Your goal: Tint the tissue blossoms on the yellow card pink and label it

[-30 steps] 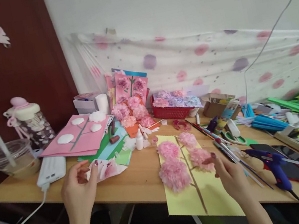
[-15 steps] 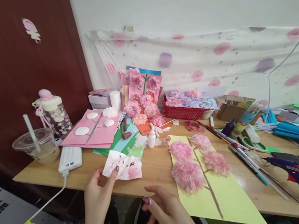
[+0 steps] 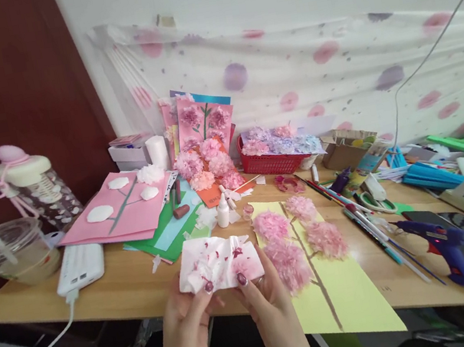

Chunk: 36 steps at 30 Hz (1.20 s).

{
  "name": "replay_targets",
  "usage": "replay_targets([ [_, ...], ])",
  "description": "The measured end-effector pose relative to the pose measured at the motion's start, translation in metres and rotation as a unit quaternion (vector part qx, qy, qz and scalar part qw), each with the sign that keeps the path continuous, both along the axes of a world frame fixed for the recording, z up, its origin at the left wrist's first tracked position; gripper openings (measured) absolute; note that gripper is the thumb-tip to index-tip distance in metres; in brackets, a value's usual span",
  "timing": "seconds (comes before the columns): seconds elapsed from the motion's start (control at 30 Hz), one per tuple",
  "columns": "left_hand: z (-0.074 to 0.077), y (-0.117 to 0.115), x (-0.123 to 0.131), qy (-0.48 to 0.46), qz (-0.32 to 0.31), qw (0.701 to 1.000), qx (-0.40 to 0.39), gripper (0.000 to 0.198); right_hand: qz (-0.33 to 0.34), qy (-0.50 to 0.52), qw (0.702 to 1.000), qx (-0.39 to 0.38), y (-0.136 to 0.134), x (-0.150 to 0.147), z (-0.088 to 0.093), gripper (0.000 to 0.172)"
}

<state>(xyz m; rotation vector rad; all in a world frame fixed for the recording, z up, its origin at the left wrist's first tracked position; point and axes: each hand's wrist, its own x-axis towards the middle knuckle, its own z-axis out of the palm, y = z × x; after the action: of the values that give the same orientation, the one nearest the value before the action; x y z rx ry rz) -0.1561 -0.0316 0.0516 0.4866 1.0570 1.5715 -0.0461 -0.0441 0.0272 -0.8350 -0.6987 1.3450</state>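
A white tissue [image 3: 218, 259] with pink and dark red stains is held up over the table's front edge. My left hand [image 3: 190, 318] pinches its lower left part, thumb on top and fingers beneath. My right hand [image 3: 266, 302] grips the lower right part in the same way. Just right of my right hand lies a yellow sheet [image 3: 361, 294] with a brown drawn branch and several fluffy pink paper flowers [image 3: 286, 265]. Beyond the tissue stands a small white bottle [image 3: 223, 212].
On the left are a pink sheet with white shapes [image 3: 88, 225], a power bank [image 3: 80, 266], a lidded cup [image 3: 26, 257] and a bottle [image 3: 44, 188]. A red basket of paper flowers [image 3: 272, 161] stands behind. Rightward lie pens [image 3: 372, 232] and a purple glue gun [image 3: 445, 246].
My right hand has come over to the tissue and taken hold of its right side. My left hand has moved right with it, and the view has shifted right.
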Motion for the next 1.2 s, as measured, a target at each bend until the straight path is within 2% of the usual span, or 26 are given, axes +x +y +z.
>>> replay_targets([
  [0.1,-0.007,-0.003,0.009,0.051,-0.009,0.999,0.008,0.058,-0.034,-0.038,0.999,0.018,0.002,0.007,-0.006,0.089],
  [0.27,-0.01,-0.008,0.024,0.161,0.021,0.984,0.073,0.05,-0.095,-0.173,0.98,0.033,0.002,0.013,-0.02,0.083],
  [0.43,-0.008,-0.015,0.035,0.185,-0.003,0.979,0.088,0.044,-0.159,-0.279,0.946,0.057,-0.003,0.009,-0.02,0.07],
  [0.5,-0.007,-0.017,0.037,0.187,-0.02,0.978,0.086,0.044,-0.164,-0.312,0.933,0.073,-0.005,0.008,-0.021,0.067],
  [0.57,-0.008,-0.02,0.038,0.185,-0.036,0.979,0.08,0.047,-0.144,-0.33,0.928,0.09,-0.007,0.007,-0.024,0.065],
  [0.67,-0.01,-0.023,0.038,0.17,-0.052,0.982,0.068,0.053,-0.079,-0.336,0.931,0.119,-0.007,0.008,-0.028,0.063],
  [0.8,-0.014,-0.024,0.04,0.145,-0.067,0.983,0.094,0.06,-0.018,-0.342,0.928,0.149,-0.009,0.007,-0.023,0.064],
  [0.9,-0.013,-0.023,0.043,0.144,-0.069,0.982,0.098,0.068,0.016,-0.384,0.906,0.178,-0.011,0.008,-0.015,0.067],
  [1.03,-0.013,-0.017,0.039,0.109,-0.059,0.99,0.073,0.071,0.025,-0.425,0.872,0.243,-0.015,0.011,-0.012,0.068],
  [1.1,-0.014,-0.012,0.034,0.069,-0.057,0.995,0.053,0.067,0.024,-0.398,0.881,0.253,-0.019,0.014,-0.012,0.062],
  [1.2,-0.015,-0.007,0.025,0.025,-0.047,0.999,0.014,0.063,0.003,-0.278,0.937,0.21,-0.022,0.02,-0.008,0.046],
])
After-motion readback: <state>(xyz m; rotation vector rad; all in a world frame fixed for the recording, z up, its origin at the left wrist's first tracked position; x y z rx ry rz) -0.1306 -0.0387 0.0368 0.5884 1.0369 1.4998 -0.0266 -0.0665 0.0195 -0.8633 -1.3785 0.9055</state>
